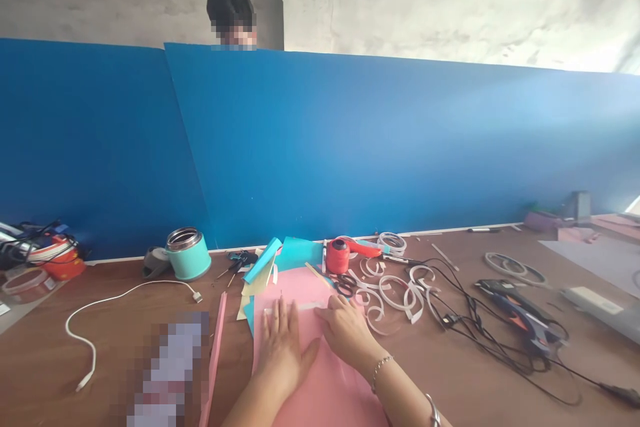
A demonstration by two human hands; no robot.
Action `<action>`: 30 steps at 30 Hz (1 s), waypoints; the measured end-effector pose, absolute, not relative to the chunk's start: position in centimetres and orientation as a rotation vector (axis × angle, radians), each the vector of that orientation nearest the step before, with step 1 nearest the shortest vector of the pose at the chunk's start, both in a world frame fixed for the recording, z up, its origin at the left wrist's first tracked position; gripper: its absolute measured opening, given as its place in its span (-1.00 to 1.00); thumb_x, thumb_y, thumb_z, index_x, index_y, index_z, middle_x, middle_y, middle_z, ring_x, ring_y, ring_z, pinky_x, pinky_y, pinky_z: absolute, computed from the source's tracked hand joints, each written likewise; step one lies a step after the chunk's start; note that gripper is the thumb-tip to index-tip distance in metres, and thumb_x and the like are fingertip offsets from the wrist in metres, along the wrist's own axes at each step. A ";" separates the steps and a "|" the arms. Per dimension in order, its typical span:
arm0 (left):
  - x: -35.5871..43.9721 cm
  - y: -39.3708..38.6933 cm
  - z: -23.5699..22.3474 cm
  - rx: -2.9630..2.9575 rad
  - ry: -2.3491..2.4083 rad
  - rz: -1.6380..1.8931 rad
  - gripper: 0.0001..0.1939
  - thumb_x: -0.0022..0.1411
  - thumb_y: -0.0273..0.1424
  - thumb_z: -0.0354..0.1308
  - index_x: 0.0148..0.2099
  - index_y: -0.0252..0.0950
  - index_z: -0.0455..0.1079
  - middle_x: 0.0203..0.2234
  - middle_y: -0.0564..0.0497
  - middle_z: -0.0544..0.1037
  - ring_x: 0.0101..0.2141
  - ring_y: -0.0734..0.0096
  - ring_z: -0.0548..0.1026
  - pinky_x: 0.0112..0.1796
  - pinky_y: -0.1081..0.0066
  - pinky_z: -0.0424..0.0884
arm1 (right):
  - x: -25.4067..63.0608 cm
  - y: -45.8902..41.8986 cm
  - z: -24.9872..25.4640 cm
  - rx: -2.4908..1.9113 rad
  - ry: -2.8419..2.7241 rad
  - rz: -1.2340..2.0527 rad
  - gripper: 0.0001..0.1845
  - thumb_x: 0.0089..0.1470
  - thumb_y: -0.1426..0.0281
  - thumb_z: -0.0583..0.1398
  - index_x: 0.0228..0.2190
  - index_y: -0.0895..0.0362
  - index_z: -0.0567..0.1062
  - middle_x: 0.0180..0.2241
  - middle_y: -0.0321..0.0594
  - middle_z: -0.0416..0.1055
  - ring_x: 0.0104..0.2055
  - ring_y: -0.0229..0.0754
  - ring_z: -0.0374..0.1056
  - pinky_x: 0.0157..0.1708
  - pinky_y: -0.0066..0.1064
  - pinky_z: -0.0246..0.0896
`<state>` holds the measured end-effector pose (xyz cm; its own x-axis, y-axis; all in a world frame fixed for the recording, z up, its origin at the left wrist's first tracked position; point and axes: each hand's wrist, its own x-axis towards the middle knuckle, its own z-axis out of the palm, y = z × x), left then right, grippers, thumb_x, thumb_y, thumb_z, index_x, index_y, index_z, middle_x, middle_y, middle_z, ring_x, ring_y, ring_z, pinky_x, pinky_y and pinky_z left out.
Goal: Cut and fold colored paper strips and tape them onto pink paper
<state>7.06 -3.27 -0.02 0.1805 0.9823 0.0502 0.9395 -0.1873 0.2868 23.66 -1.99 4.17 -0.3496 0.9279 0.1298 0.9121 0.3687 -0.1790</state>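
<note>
A sheet of pink paper (320,373) lies in front of me, with a thin whitish strip of tape (305,306) running across its upper part. My left hand (283,347) rests flat on the paper, fingers stretched over the strip's left part. At the strip's right end, my right hand (347,330) has its fingers curled and closed; the fingertips meet the strip, and their underside is hidden. Beyond the hands are black-handled scissors (345,285), teal paper (300,253) and pale yellow paper (245,307) partly under the pink sheet.
Curled white strips (397,293), a red tape dispenser (340,257) and a corded glue gun (525,313) lie rightward. On the left are a teal metal container (189,255), a white cable (125,290) and a pink strip (216,353). A blue partition (350,147) stands behind; a person's head shows above it.
</note>
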 end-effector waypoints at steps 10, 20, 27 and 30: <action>6.9 -3.2 -0.7 2.256 1.924 0.392 0.02 0.06 0.17 -0.16 0.28 -0.61 -0.04 0.25 -0.36 -0.11 0.24 -0.15 -0.16 0.17 -0.04 -0.09 | 24.5 -0.6 2.7 -1.758 -1.954 0.215 -0.78 0.00 0.45 0.08 -0.28 0.12 0.47 -0.20 -0.11 0.34 -0.12 -0.06 0.21 -0.16 -0.31 0.00; 7.0 -3.1 -0.8 2.329 1.802 0.474 -0.08 0.14 0.10 -0.16 0.33 -0.45 -0.20 0.27 -0.28 -0.14 0.25 -0.08 -0.20 0.15 -0.07 -0.08 | 23.8 -0.1 2.0 -1.805 -1.878 0.242 -0.79 -0.07 0.36 0.14 -0.31 0.11 0.42 -0.10 -0.11 0.30 -0.03 -0.02 0.15 -0.08 -0.23 -0.01; 7.1 -2.9 -1.2 2.322 1.803 0.531 -0.14 0.18 0.01 -0.13 0.33 -0.43 -0.24 0.28 -0.26 -0.16 0.25 -0.08 -0.26 0.14 -0.06 -0.06 | 23.9 0.1 1.6 -1.717 -1.996 0.181 -0.87 -0.11 0.45 0.13 -0.40 0.10 0.41 -0.04 -0.13 0.27 0.02 0.01 0.11 -0.09 -0.22 -0.05; 7.1 -2.5 -1.1 2.321 1.790 0.648 -0.23 0.21 -0.05 -0.11 0.32 -0.40 -0.16 0.27 -0.26 -0.07 0.25 -0.07 -0.18 0.14 -0.08 -0.07 | 24.0 -0.1 2.0 -1.639 -1.968 0.216 -0.91 -0.13 0.50 0.11 -0.46 0.12 0.37 -0.11 -0.14 0.32 -0.04 -0.02 0.15 -0.14 -0.25 -0.02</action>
<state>7.08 -2.47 -1.07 0.1996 0.9476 0.2493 0.8877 -0.2826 0.3634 23.97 -0.07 2.04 -0.0921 0.9445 0.3152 0.8535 0.2379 -0.4636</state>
